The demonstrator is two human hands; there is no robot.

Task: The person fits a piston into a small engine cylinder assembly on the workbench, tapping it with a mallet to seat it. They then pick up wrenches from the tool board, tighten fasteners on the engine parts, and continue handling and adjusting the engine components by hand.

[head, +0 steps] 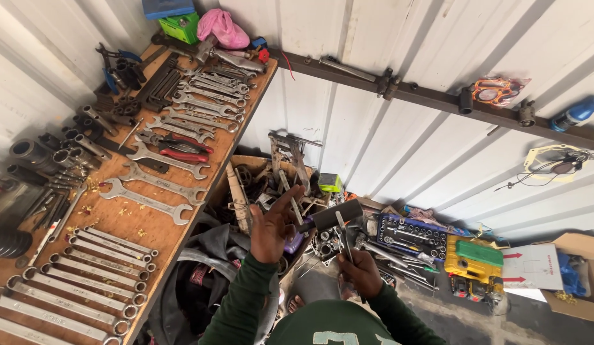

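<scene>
While the right hand [359, 271] is clamping a thin metal tool [343, 235], the left hand [273, 225], fingers spread, is steadying a dark block [335, 216] at two o'clock; a firmer hold seems needed next.

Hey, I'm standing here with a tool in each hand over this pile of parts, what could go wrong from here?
1. The left hand has loose, spread fingers around the dark-headed tool; it might slip into the box of scrap parts below.
2. The thin metal tool in the right hand points up toward the other hand and could jab it.
3. Wrenches near the wooden bench edge could get knocked off.
</scene>
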